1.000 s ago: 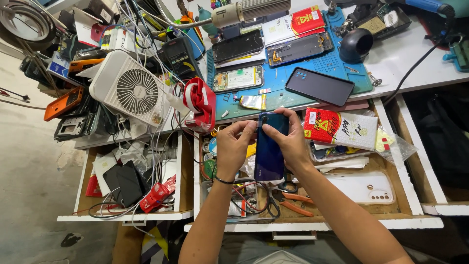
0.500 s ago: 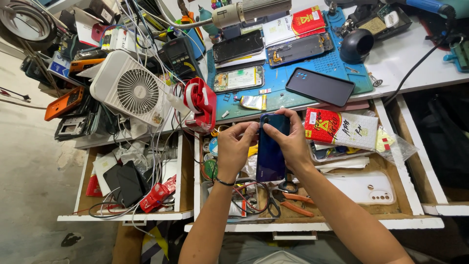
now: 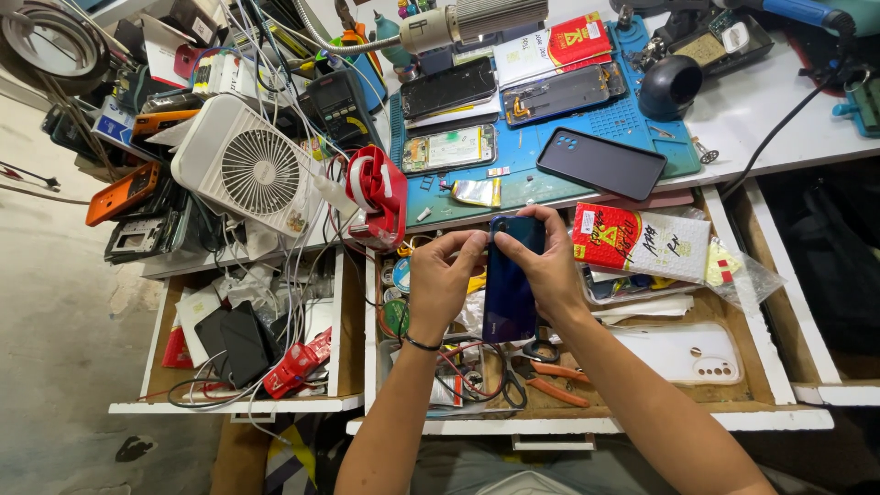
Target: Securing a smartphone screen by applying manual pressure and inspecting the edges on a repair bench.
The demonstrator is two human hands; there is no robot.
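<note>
A dark blue phone [image 3: 509, 289] is held back side up over the open middle drawer [image 3: 587, 417], its long axis pointing away from me. My left hand [image 3: 442, 280] grips its left edge, with the fingertips at the top corner. On the right edge rests my right hand [image 3: 550, 261], whose fingers curl over the phone's upper end. Both thumbs press on the top part of the phone's back. A black band circles my left wrist.
Blue work mat [image 3: 632, 119] with opened phones, a black back cover [image 3: 600, 163] and foil scraps lies beyond. White fan [image 3: 247, 170] and red tool [image 3: 378, 192] sit left. Red-and-white packet [image 3: 642, 240], white phone case [image 3: 683, 353], pliers [image 3: 550, 380] fill the drawer. Left drawer [image 3: 247, 348] holds black items, cables.
</note>
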